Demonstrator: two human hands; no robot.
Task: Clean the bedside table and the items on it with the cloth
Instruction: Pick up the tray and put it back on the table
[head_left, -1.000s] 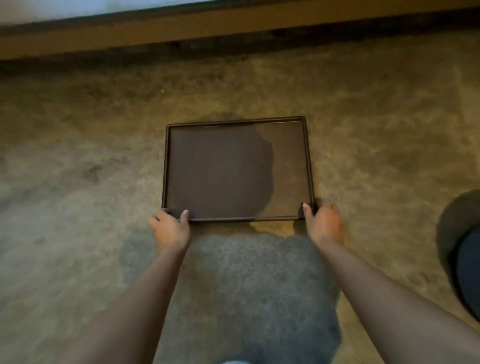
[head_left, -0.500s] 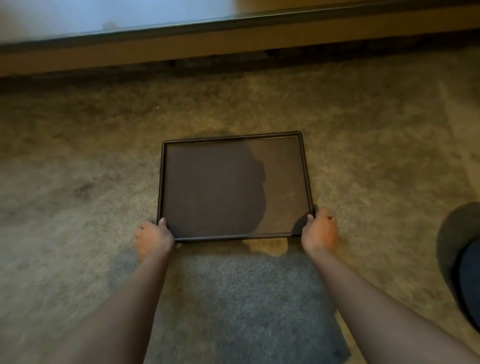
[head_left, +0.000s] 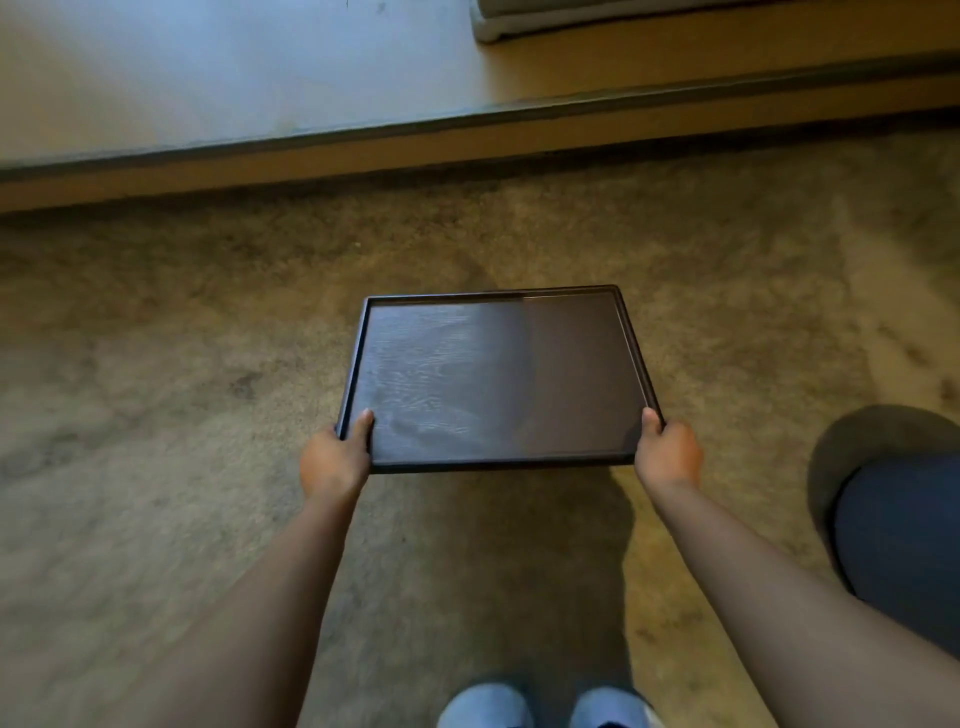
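Tray (head_left: 498, 374) in carry, centre frame, fingers (head_left: 363, 426) of left hand (head_left: 332, 460) and right hand (head_left: 670, 454) curled round near corners; next likely level set-down.

left hand (head_left: 332, 460): fingers hidden under tray (head_left: 498, 374) | right hand (head_left: 670, 454): same, only thumb shows | pale shoes (head_left: 545, 704): blurred, cut by bottom edge | dark blue object (head_left: 904, 535): cut by right edge, unidentifiable

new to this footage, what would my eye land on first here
A dark rectangular rimmed tray fills mid-frame, gripped at its near corners by the left hand and the right hand. Beneath it spreads tan carpet, with pale blue shoe tips at the bottom edge.
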